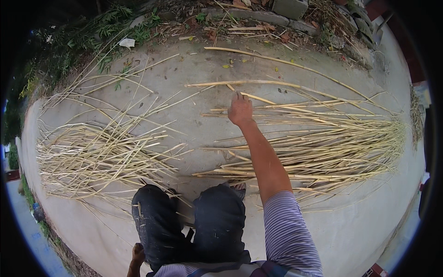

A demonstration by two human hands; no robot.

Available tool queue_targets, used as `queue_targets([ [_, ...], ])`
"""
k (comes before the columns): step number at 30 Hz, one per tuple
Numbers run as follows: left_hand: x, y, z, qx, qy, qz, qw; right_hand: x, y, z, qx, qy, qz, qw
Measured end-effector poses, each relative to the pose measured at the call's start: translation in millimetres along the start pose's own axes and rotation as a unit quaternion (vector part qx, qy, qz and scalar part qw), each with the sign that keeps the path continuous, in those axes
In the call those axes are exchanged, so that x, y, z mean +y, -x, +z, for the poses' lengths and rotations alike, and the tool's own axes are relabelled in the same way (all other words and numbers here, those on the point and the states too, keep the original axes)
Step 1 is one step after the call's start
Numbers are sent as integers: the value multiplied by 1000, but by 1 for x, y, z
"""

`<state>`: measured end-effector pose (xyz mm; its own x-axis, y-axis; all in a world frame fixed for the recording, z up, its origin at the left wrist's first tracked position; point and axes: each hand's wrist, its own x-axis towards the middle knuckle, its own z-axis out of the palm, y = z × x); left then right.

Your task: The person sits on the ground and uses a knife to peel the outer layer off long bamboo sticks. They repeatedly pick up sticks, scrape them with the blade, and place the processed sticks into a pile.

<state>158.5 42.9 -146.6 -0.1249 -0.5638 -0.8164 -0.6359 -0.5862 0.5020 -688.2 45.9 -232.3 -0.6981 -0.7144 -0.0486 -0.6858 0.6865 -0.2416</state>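
Note:
My right hand (240, 110) reaches ahead over the concrete, its fingers closed around a pale dry stalk (259, 98) near that stalk's left end. Just beyond the fingers, a longer stalk (217, 84) runs off to the right. Many loose stalks (323, 152) lie spread to the right of my forearm, pointing roughly left to right. At the lower left, my left hand (137, 254) is beside my left leg with its fingers curled in. What it holds, if anything, is hidden.
A tangled heap of thinner stalks (101, 152) covers the left side. Farther off lie a single long stalk (277, 59) and a white scrap (127, 43). Weeds (92, 37), leaf litter and a concrete block (290, 8) line the far edge. My knees (219, 207) are close in front.

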Motion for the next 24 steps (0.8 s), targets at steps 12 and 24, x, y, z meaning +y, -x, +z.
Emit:
queue_targets([
  [12, -8, 9, 18, -4, -94, -12, 995, -13, -76, 26, -160, 55, -47, 984],
  [24, 15, -48, 4, -62, -21, 72, 995, -12, 42, -16, 22, -25, -207, 978],
])
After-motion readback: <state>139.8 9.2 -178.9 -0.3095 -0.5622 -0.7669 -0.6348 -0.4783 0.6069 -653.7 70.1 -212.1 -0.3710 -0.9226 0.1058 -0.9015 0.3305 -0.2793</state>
